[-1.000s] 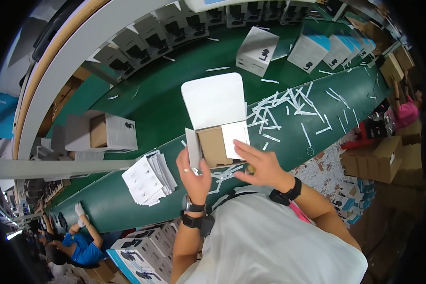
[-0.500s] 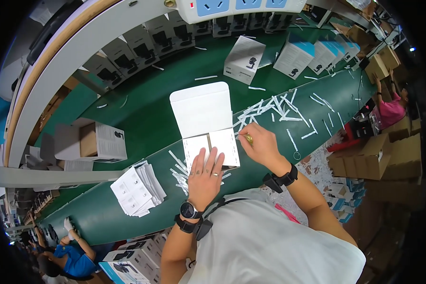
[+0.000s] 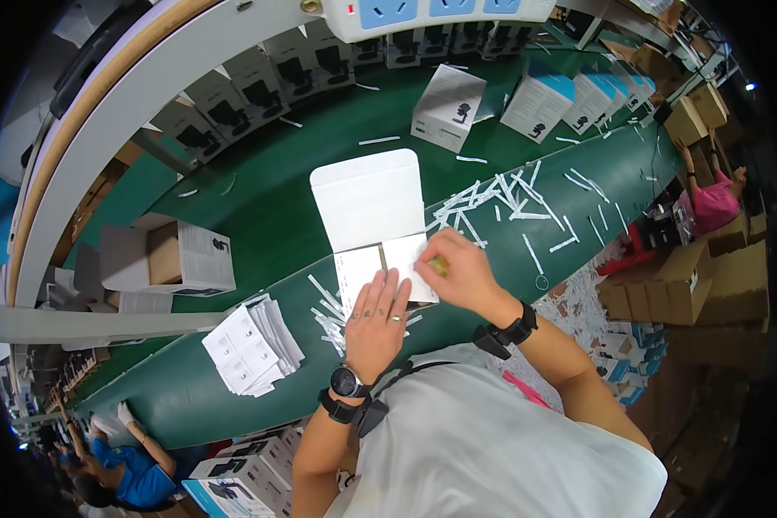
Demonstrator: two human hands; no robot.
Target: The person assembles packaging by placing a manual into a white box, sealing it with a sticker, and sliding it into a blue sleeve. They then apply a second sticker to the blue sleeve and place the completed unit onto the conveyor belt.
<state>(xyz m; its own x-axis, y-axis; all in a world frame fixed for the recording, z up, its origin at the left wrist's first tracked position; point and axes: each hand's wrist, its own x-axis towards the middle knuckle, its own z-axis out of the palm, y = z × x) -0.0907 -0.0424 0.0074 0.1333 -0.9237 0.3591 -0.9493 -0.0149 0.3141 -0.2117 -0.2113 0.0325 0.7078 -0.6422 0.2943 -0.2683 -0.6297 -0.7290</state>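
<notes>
white box | under both hands | left hand spread flat on flaps | right hand pinching small yellowish piece

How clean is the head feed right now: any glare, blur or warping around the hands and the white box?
Head view: strong fisheye bend, the green belt and grey rail curving toward black corners; even overhead light, soft shadows only; the white box lid is bright, nearly washed out; left hand flat and sharp; right hand slightly smeared at the fingertips.
</notes>
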